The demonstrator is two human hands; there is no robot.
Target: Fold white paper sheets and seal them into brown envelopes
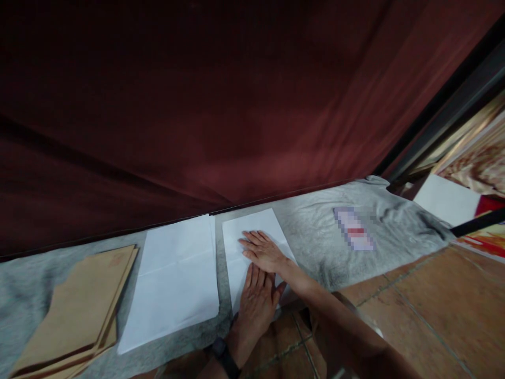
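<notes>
Right hand [265, 252], flat with fingers slightly spread, and left hand [255, 302], flat just nearer the body, rest on white paper [235, 231]; left of both: paper stack [177, 279], then brown papers [87, 305].

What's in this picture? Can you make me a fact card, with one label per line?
Left hand: the left hand lies flat, with a dark band on its wrist
Right hand: the right hand lies flat, farther forward
Under both: white paper
To the left: larger white sheets, then brown paper
To the right: a blurred-out purple thing
Underneath: grey cloth
Floor: brown tiles
</notes>
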